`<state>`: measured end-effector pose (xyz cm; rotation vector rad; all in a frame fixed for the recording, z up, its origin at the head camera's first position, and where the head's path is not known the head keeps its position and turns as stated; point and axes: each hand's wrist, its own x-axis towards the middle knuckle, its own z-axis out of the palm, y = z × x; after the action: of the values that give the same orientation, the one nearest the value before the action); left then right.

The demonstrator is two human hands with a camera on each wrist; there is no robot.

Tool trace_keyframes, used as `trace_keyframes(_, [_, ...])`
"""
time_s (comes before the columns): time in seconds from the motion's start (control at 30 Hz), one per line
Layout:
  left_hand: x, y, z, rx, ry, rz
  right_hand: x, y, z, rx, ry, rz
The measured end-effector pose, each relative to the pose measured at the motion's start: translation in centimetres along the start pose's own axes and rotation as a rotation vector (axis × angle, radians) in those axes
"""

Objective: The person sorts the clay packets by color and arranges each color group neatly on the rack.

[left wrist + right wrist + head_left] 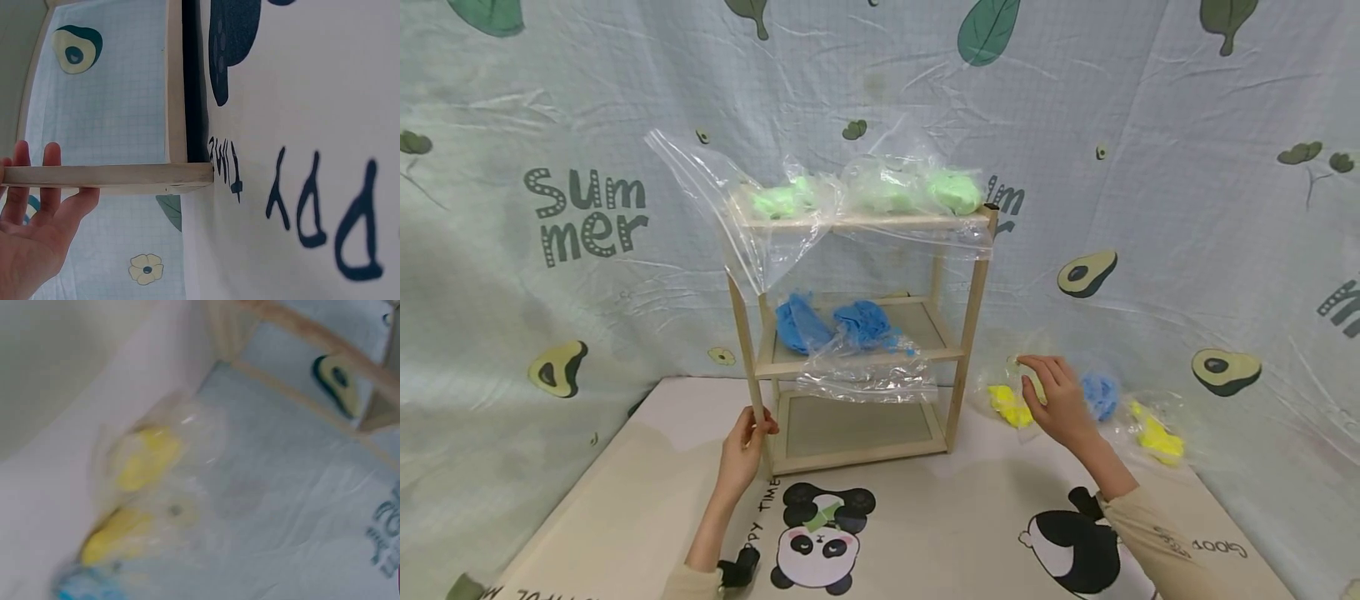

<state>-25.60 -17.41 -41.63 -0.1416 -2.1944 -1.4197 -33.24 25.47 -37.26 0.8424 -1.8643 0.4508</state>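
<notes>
My left hand (741, 454) grips the front left post (747, 350) of a small three-tier wooden rack. In the left wrist view, fingers (52, 156) extend past the post (119, 176) with the thumb against its near side. My right hand (1060, 404) reaches over clear plastic bags to the right of the rack, fingers bent and thumb apart, nothing visible between them. Closest to it lies a bag with a yellow lump (1009, 406); a blue bagged lump (1100, 396) and another yellow one (1161, 437) lie farther right. The right wrist view is blurred and shows bagged yellow lumps (149, 459), no hand.
On the top tier sit clear bags with light green lumps (955, 192), their plastic hanging over the front edge. Blue bagged lumps (863, 323) rest on the middle tier. A patterned curtain (1150, 208) stands behind; the table cover (940, 517) has panda prints.
</notes>
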Motion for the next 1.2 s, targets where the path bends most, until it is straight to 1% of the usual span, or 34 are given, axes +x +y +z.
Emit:
trace_keyframes(0.1, [0.0,-0.1,-0.1,-0.011,-0.003,-0.002,-1.7,2.0,-0.4,-0.029,-0.033,0.059])
trace_keyframes(0.23, [0.1,-0.3,-0.1,-0.032,-0.007,0.000,-3.7,4.5,-0.7,-0.098,-0.069,0.133])
trace_keyframes(0.33, [0.3,-1.3,-0.1,-0.048,-0.008,-0.006,-4.9,6.3,-0.8,-0.152,-0.086,0.192])
trace_keyframes(0.5, [0.7,-3.2,0.2,-0.043,-0.010,-0.008,-6.3,8.9,-0.9,-0.245,-0.116,0.296])
trace_keyframes(0.63, [0.7,-3.6,0.3,-0.038,-0.001,0.004,-7.1,10.2,-0.9,-0.317,-0.121,0.368])
trace_keyframes(0.7, [0.7,-3.7,0.4,-0.042,0.001,0.006,-7.3,10.5,-1.0,-0.331,-0.120,0.404])
trace_keyframes(0.77, [0.7,-3.7,0.5,-0.041,-0.003,0.003,-7.5,10.6,-1.0,-0.324,-0.111,0.440])
trace_keyframes(0.87, [0.7,-3.6,0.5,-0.045,-0.006,-0.002,-7.7,10.8,-1.1,-0.297,-0.095,0.516])
trace_keyframes(0.97, [0.6,-3.1,0.4,-0.047,-0.008,-0.002,-7.7,11.1,-1.3,-0.263,-0.066,0.586])
trace_keyframes(1.03, [0.5,-2.3,0.3,-0.048,-0.006,0.002,-7.5,11.4,-1.5,-0.270,-0.050,0.584])
trace_keyframes(1.1, [0.3,-1.5,0.1,-0.047,-0.005,0.002,-7.4,11.8,-1.6,-0.277,-0.051,0.562])
trace_keyframes(1.2, [0.1,-0.5,0.0,-0.036,-0.007,-0.007,-7.6,12.4,-1.9,-0.319,-0.105,0.566])
